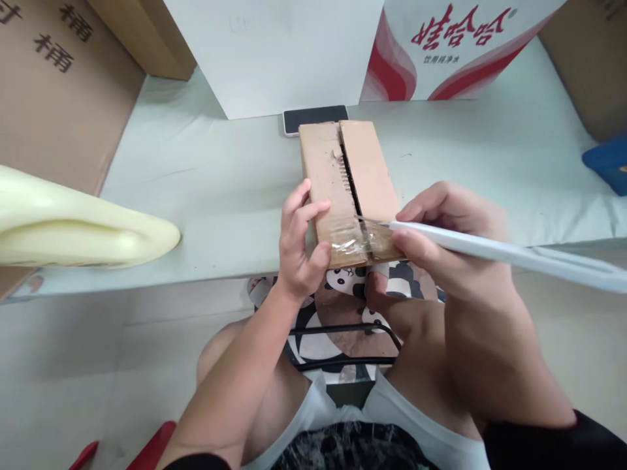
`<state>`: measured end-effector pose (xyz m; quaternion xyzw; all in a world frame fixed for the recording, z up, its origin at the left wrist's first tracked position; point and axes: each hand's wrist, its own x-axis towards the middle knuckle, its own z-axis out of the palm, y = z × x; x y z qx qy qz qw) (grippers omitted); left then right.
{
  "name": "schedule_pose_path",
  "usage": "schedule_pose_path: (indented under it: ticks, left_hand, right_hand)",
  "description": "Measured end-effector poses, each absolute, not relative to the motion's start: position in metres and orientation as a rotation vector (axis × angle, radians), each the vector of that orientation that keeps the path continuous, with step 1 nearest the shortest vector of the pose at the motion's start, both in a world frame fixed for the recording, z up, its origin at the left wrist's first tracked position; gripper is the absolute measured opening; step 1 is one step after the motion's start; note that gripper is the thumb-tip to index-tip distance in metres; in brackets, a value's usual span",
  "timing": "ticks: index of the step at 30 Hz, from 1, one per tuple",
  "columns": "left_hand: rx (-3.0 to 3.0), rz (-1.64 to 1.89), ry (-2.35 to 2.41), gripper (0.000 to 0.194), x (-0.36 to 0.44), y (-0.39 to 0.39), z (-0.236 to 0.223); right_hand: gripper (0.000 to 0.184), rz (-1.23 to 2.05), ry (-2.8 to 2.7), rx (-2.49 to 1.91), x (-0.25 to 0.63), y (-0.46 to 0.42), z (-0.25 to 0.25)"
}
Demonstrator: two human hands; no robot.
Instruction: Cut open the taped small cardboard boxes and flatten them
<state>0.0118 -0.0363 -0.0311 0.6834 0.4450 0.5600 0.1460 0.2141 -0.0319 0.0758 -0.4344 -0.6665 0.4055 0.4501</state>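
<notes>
A small brown cardboard box point(326, 170) lies near the front edge of the pale green covered table. Its top seam is partly split, and clear tape crosses the end nearest me. My left hand point(301, 245) grips the box's left side, with thumb and fingertips resting on its top. In my right hand point(455, 228) is a long white-handled knife point(470, 245), pinched near the front between thumb and fingers. Its thin tip touches the box at the taped part of the seam. The handle's far end reaches to the right edge of the view.
A black-screened phone point(316, 119) lies behind the box, against a large white carton point(294, 52) with red print. Brown cartons point(53, 124) stand at the left. A pale yellow rounded object point(88, 225) juts in from the left. A blue item point(607, 163) sits at the right.
</notes>
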Motion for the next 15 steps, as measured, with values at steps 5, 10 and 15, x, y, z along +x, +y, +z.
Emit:
schedule_pose_path:
  ticks: [5, 10, 15]
  left_hand:
    - [1.903, 1.586, 1.234, 0.063, 0.02, -0.043, -0.028]
    - [2.057, 1.654, 1.201, 0.044, 0.03, -0.044, -0.029]
    - [2.225, 1.834, 1.263, 0.025, 0.033, -0.046, -0.027]
  right_hand:
    - [0.023, 1.071, -1.532, -1.105, 0.206, -0.029, 0.07]
    - [0.025, 1.164, -1.523, -1.168, 0.203, -0.03, 0.07]
    - [0.033, 1.135, -1.577, -1.137, 0.205, -0.031, 0.068]
